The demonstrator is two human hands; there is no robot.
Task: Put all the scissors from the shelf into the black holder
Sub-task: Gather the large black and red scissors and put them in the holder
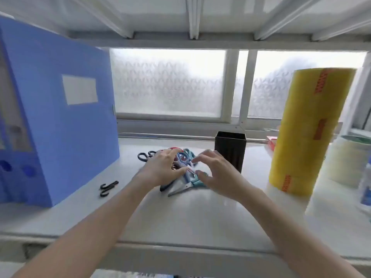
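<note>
On the white shelf [180,217], the scissors [184,177] lie heaped just left of the black holder [230,151], blades toward the person. Left hand [162,169] covers them, fingers loosely spread; right hand [216,173], nearer the holder, fingers apart.

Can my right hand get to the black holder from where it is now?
Probably yes. The right hand hovers over the pile of scissors, just in front of the black holder, whose open top faces up. Nothing stands between them; the yellow roll is well off to the right.
</note>
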